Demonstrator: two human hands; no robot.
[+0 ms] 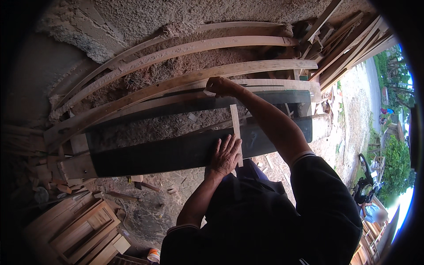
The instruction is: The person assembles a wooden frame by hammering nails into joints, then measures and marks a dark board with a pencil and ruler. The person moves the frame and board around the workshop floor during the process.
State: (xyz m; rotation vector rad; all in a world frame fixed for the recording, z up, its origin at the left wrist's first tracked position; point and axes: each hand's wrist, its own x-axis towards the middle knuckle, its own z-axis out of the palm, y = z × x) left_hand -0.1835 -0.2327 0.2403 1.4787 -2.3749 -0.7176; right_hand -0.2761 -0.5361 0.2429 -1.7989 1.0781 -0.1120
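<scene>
A long dark, glossy panel (132,157) lies across the wooden bench in front of me. A narrow wooden strip (235,118) crosses its near part, pointing away from my body. My left hand (226,154) rests flat with fingers stretched on the panel, its edge against the strip. Beyond the panel's far side, my right hand (222,86) is closed in a fist at the end of an outstretched arm. Something small and whitish shows below its fingers; its kind is too small to tell.
Long curved wooden beams (190,73) run behind the panel, with shavings (150,81) between them. Boards (349,53) lean at the far right. Wooden panels (88,227) stack at the lower left. A motorcycle (365,183) and another person (375,214) are outside at right.
</scene>
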